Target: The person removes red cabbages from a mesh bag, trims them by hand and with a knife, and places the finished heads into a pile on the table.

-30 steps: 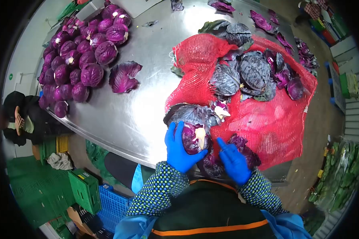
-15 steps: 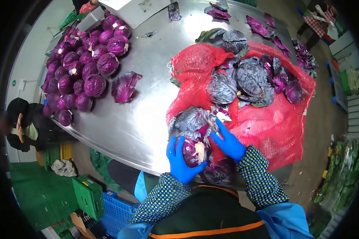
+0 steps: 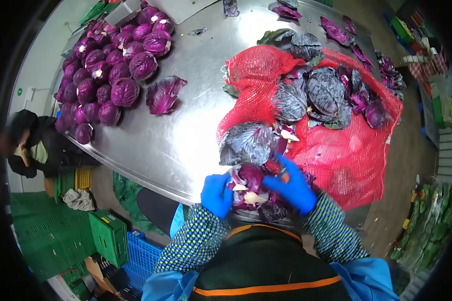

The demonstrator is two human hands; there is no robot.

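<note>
1. Both blue-gloved hands shift: my left hand (image 3: 217, 194) slides outward, my right hand (image 3: 294, 186) drops toward the trimmed purple cabbage with pale cut stem (image 3: 251, 180).
2. That cabbage sits at lower centre; my left fingers meet its left edge, but I can't tell how firmly.
3. Right fingers blur beside it; I can't tell their grip.
4. Above lies a dark veined outer leaf (image 3: 247, 143), red mesh sacking (image 3: 336, 165) rightward.
</note>
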